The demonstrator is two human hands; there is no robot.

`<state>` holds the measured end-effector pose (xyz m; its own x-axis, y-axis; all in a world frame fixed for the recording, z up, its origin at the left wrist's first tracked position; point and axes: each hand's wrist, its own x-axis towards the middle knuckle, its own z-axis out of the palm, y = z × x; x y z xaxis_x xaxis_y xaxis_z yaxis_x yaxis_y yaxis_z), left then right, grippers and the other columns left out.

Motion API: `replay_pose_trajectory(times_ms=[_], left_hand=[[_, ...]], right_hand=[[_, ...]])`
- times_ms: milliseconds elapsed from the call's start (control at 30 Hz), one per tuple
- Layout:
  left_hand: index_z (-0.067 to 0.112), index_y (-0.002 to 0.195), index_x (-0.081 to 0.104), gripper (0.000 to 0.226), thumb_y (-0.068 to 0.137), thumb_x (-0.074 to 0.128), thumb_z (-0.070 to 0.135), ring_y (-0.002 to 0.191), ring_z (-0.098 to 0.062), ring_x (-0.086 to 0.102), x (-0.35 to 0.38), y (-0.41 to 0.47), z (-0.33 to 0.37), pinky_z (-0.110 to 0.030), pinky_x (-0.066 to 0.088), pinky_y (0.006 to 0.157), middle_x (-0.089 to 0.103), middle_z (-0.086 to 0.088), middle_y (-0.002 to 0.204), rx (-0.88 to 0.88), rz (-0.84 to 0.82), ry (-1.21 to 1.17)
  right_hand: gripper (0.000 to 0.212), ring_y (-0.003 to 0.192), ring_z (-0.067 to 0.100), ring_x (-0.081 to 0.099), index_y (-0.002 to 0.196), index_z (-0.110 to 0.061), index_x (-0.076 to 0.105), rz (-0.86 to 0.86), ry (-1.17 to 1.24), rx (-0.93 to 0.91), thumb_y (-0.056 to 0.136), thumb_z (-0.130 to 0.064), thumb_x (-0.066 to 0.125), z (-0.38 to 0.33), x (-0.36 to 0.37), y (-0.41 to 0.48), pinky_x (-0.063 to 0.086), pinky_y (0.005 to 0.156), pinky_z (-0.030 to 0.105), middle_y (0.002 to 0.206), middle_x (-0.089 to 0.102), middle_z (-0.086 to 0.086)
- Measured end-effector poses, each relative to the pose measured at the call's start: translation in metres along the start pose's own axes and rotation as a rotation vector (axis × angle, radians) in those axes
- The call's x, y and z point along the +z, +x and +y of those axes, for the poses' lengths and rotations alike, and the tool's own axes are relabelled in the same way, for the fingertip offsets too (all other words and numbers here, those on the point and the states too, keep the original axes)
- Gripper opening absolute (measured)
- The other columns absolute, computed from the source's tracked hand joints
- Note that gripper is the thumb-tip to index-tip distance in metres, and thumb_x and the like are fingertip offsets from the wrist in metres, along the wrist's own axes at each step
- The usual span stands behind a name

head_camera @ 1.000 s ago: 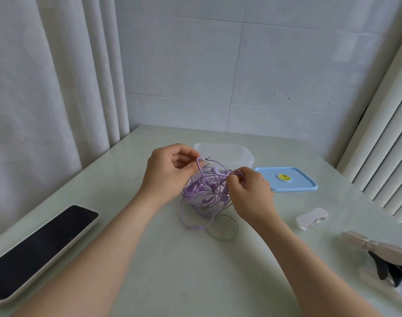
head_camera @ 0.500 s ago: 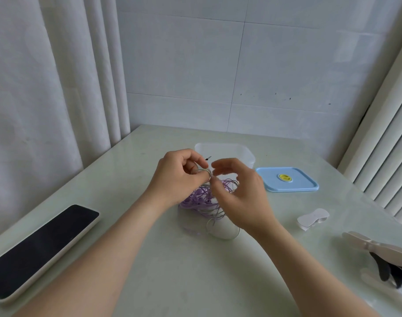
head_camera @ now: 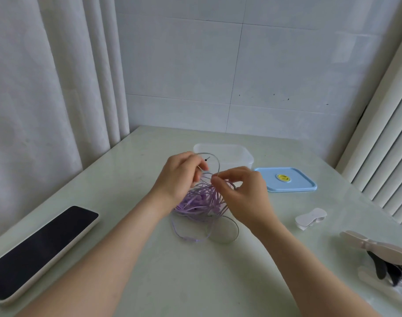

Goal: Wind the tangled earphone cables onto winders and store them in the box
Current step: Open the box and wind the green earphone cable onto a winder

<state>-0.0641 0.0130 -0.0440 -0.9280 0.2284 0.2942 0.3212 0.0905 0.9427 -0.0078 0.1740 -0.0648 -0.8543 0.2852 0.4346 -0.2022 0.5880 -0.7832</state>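
Nearest, table (head_camera: 195, 282) surface shows btwn the 2 forearms, w/ phone (head_camera: 42, 243) at the left edge and winder (head_camera: 311, 218) twd the right. Mid-table, left hand (head_camera: 179, 177) and right hand (head_camera: 243, 193) each pinch a strand of the purple cable tangle (head_camera: 200, 202). Box (head_camera: 229, 154) sits just behind, lid (head_camera: 287, 179) beside it.

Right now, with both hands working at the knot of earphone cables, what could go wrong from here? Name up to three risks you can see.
1. The left hand and right hand both pinch the grey cable. Pulling apart may tighten the purple tangle instead of freeing it.
2. The jack plug pokes out beside the left hand and could snag a loop.
3. The white winder lies off to the right, so a freed cable might re-tangle meanwhile.
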Motion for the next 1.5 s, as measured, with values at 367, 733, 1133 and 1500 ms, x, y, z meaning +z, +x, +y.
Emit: replay_pose_trajectory(times_ms=[367, 733, 1133, 1500], left_hand=[[0.036, 0.098, 0.061, 0.043, 0.07, 0.075, 0.065, 0.099, -0.017, 0.05, 0.005, -0.01, -0.017, -0.037, 0.035, 0.09, 0.039, 0.009, 0.1, 0.264, 0.084, 1.02], [0.022, 0.1, 0.062, 0.057, 0.057, 0.092, 0.045, 0.093, -0.03, 0.043, 0.003, -0.005, -0.02, -0.039, 0.026, 0.076, 0.042, -0.005, 0.104, 0.304, 0.436, 1.296], [0.017, 0.104, 0.056, 0.058, 0.053, 0.084, 0.009, 0.092, -0.03, 0.037, -0.009, 0.002, -0.032, -0.039, 0.021, 0.073, 0.041, -0.009, 0.106, 0.227, 0.495, 1.302], [0.025, 0.1, 0.055, 0.06, 0.053, 0.091, 0.03, 0.092, -0.028, 0.038, 0.009, -0.005, -0.024, -0.037, 0.018, 0.074, 0.038, -0.002, 0.102, 0.328, 0.45, 1.242]], right_hand=[[0.016, 0.089, 0.017, 0.074, 0.098, -0.011, 0.065, 0.15, 0.76, 0.149, 0.107, -0.022, 0.059, -0.019, -0.015, 0.007, 0.056, 0.088, 0.03, 0.084, 0.07, 0.003], [0.01, 0.055, 0.015, 0.044, 0.087, -0.022, 0.065, 0.276, 0.159, -0.158, 0.096, -0.02, 0.065, -0.034, -0.021, -0.002, 0.037, 0.058, 0.026, 0.06, 0.052, -0.003], [0.028, 0.051, 0.008, 0.032, 0.086, -0.007, 0.075, -0.148, 0.134, 0.087, 0.1, -0.03, 0.068, -0.027, -0.032, 0.002, 0.028, 0.048, 0.019, 0.056, 0.039, -0.009], [0.039, 0.066, 0.03, 0.072, 0.096, -0.002, 0.052, 0.065, 0.831, 0.361, 0.116, -0.03, 0.033, -0.047, -0.02, -0.001, 0.065, 0.082, 0.045, 0.063, 0.068, 0.013]])
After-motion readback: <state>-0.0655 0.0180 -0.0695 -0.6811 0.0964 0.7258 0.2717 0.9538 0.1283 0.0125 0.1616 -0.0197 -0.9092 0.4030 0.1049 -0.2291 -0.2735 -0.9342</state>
